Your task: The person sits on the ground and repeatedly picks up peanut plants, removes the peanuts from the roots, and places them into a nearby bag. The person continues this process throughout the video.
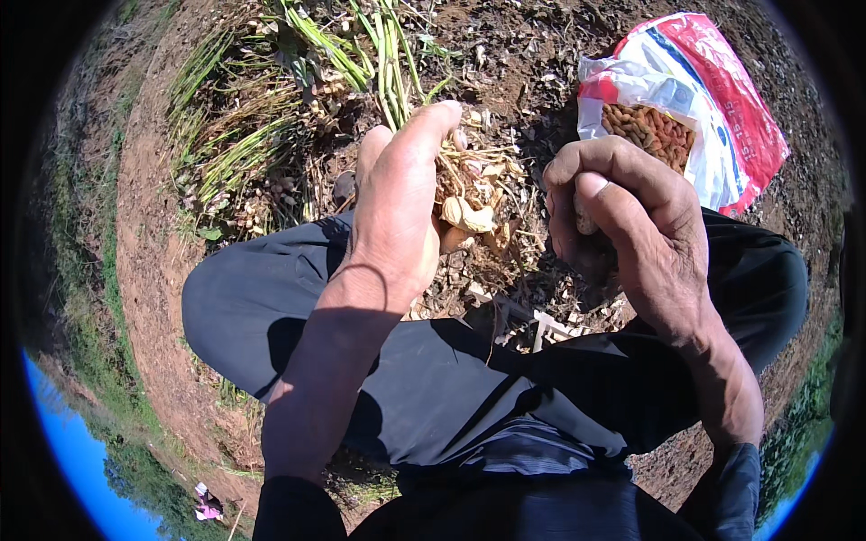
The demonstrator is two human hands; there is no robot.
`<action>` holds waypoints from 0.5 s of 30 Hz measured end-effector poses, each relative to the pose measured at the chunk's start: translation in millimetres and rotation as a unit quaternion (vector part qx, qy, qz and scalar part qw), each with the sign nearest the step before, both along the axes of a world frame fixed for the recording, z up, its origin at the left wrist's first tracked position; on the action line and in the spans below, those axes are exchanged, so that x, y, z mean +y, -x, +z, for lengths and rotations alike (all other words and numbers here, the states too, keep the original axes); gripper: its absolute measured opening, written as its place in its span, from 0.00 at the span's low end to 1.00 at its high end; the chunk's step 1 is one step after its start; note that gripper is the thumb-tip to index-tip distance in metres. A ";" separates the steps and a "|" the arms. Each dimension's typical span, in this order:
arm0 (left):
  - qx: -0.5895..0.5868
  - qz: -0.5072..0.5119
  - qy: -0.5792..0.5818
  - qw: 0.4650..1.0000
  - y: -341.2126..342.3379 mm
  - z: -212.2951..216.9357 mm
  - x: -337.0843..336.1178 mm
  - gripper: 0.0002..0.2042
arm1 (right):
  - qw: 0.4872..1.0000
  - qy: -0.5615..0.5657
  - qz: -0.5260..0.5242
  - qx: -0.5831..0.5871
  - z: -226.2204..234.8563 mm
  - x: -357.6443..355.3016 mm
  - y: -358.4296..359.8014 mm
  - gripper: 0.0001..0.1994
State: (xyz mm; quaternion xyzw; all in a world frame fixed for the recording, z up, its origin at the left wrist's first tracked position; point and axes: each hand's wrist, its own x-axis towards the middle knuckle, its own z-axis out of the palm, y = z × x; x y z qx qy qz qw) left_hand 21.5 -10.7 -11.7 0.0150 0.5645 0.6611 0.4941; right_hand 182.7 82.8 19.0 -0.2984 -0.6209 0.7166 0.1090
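My left hand is wrapped round a peanut plant, whose green stems stick out beyond the thumb. Pale pods and dry roots hang on the plant beside the palm, toward my right hand. To the right, my right hand is closed, fingers curled in and thumb pressed toward them. A small part of a peanut shows between its fingers; the rest is hidden. Beyond this hand lies a red, white and blue plastic bag, its mouth showing many brown peanuts.
More uprooted peanut plants lie in a heap at the far left. My crossed legs in dark trousers frame the soil, which is strewn with dry leaves and plant bits. A person in pink appears far off at the lower left.
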 end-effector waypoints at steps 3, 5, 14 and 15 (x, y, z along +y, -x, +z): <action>0.026 0.006 0.010 1.000 -1.2 3.0 -0.1 0.12 | 0.999 -0.037 0.021 0.015 -1.5 -4.9 -0.1 0.11; -0.018 -0.065 0.027 0.997 4.8 11.0 -8.0 0.08 | 0.997 -0.068 0.038 0.014 -0.6 -11.4 -0.2 0.11; 0.070 -0.059 -0.007 0.996 -4.7 2.7 -6.0 0.07 | 0.901 -0.429 0.020 0.057 -21.8 -24.8 8.7 0.13; 0.066 -0.047 -0.007 0.997 -6.7 2.0 -6.5 0.06 | 0.907 -0.416 0.007 0.070 -24.1 -23.5 11.3 0.14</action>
